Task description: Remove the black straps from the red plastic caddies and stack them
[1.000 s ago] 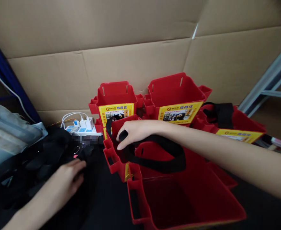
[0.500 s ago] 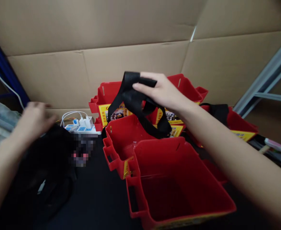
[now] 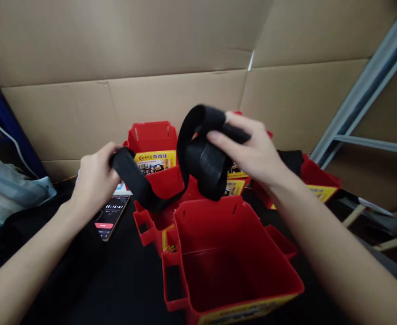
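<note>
Raised clear of the red plastic bins (image 3: pixel 232 253), wide black webbing strap (image 3: pixel 201 158) now pinched at both ends by left hand (image 3: pixel 95 183) and right hand (image 3: pixel 252 153), stretching it out, needing slack pulled straight next.

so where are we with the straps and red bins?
Looks done: one red bin at the right rear already carries a black strap. In hand: both hands hold a second strap above the bins, left hand on one end, right hand on the coiled part. Left: the nearest bin and the one behind it show no strap.
</note>
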`<act>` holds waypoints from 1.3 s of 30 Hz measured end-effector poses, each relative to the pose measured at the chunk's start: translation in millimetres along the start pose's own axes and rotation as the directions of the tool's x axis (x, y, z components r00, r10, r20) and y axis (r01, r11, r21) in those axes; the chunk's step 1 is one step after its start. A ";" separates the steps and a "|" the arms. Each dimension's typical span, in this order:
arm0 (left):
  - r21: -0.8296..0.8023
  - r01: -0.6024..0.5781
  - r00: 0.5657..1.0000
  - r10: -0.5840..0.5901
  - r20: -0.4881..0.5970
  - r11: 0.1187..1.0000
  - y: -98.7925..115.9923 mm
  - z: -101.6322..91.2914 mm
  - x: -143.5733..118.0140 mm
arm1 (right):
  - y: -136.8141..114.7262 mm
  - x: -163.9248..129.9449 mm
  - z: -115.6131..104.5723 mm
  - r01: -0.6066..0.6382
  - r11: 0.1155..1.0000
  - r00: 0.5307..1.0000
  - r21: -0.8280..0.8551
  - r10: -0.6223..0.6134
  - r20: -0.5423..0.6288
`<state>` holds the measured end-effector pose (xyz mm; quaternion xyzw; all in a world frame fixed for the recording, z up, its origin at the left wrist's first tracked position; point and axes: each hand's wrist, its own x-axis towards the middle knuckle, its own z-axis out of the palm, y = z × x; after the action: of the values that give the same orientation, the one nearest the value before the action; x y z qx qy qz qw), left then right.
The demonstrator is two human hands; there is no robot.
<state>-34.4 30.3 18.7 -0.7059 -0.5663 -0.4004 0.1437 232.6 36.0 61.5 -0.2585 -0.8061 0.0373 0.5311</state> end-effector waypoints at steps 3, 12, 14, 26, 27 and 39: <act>-0.307 -0.228 0.973 0.228 -0.037 0.924 57.2 -3.8 9.9 | -2.6 -12.9 7.2 -0.045 0.997 0.992 0.058 0.038 0.124; -0.781 -0.127 0.927 0.354 0.126 0.612 108.1 33.6 34.2 | 17.3 -28.3 -23.0 -0.377 0.914 0.926 0.153 0.373 0.055; -0.670 -0.142 0.925 0.339 0.172 0.728 89.0 30.4 17.8 | 30.1 -33.3 -31.7 -0.403 0.890 0.896 0.214 0.432 -0.107; -0.251 -0.390 0.581 0.448 0.680 0.886 -15.6 13.5 -47.6 | 36.7 -49.2 -42.8 -0.438 0.895 0.890 0.082 0.444 -0.099; -0.211 -0.402 0.603 0.431 0.671 0.891 -20.1 10.7 -44.7 | 32.3 -49.3 -37.4 -0.426 0.904 0.902 0.032 0.427 -0.061; -0.193 -0.441 0.707 0.471 0.527 0.877 -49.6 28.7 -40.5 | 42.1 -57.1 9.6 -0.427 0.904 0.899 -0.008 0.424 -0.106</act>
<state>-69.8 37.2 -41.5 -0.9126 -0.3802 -0.1428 0.0472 257.4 48.4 -4.5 -0.4382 -0.7024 0.1265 0.5465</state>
